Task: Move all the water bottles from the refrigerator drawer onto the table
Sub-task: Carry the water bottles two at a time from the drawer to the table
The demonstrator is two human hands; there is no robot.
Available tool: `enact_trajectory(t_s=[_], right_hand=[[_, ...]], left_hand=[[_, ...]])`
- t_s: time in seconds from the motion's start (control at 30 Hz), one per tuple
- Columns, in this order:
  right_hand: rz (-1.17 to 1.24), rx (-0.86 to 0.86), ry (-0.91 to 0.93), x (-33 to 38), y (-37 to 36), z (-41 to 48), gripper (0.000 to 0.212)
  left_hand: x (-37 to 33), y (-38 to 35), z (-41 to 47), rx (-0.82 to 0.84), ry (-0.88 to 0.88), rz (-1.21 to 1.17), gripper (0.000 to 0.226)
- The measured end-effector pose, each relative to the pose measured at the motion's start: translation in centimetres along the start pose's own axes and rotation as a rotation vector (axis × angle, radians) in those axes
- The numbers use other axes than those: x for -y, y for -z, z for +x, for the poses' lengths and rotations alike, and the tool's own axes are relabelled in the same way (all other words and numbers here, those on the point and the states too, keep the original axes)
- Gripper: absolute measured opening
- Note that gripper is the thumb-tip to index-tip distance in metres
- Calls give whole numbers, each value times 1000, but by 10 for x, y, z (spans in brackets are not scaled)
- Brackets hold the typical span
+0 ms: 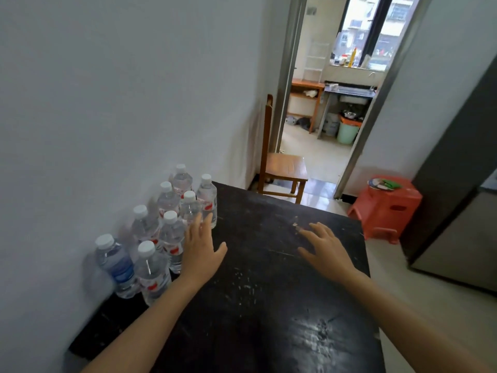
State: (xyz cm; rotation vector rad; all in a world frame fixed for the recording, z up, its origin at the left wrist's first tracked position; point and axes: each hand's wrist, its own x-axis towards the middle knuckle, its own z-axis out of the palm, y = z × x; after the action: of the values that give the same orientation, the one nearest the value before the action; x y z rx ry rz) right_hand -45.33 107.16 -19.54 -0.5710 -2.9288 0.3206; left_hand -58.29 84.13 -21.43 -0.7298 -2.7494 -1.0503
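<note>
Left hand: the left hand (200, 249) hovers over the table with fingers spread and flat, grip open, holding nothing; its fingertips sit right against the nearest bottles in the cluster.
Right hand: the right hand (326, 250) is out over the middle of the table, fingers loosely spread, grip open and empty, well apart from the bottles.
Water bottles: eight water bottles (172, 211) stand upright in a tight bunch on the table's left side, hard up by the white wall (121, 90); all wear white caps, most carry red labels.
Blue one: the blue-labelled bottle (117, 265) stands at the near left end of the bunch, just beside a red-labelled neighbour.
Table: the dark table (269, 292) is scuffed and streaked with pale marks, and its right half is bare.
Refrigerator: the grey refrigerator (457, 197) shows at the right edge; its drawer cannot be made out from here.
Beyond the table: a wooden chair (282, 168) by the wall, a red plastic stool (387, 205) near the doorway.
</note>
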Motion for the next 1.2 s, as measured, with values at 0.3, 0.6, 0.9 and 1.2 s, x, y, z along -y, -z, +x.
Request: enact_trajectory(t_s=[0.3,0.6,0.9,1.2], right_hand=[[-108,-213,-137,-3,28,-99,48],[-175,-257,-410,61,-4,-220,48],[-297,-264,-589,96,14,-350,48],[-332,-349,-816,85,37,-509,43]], left_hand=[[-8,25,-25,58,-197,-74,71],[24,52,-86,209,-499,-287,56],[-21,41,-150,394,-665,-436,53],[-104,16,-258,554,-823,-540,62]])
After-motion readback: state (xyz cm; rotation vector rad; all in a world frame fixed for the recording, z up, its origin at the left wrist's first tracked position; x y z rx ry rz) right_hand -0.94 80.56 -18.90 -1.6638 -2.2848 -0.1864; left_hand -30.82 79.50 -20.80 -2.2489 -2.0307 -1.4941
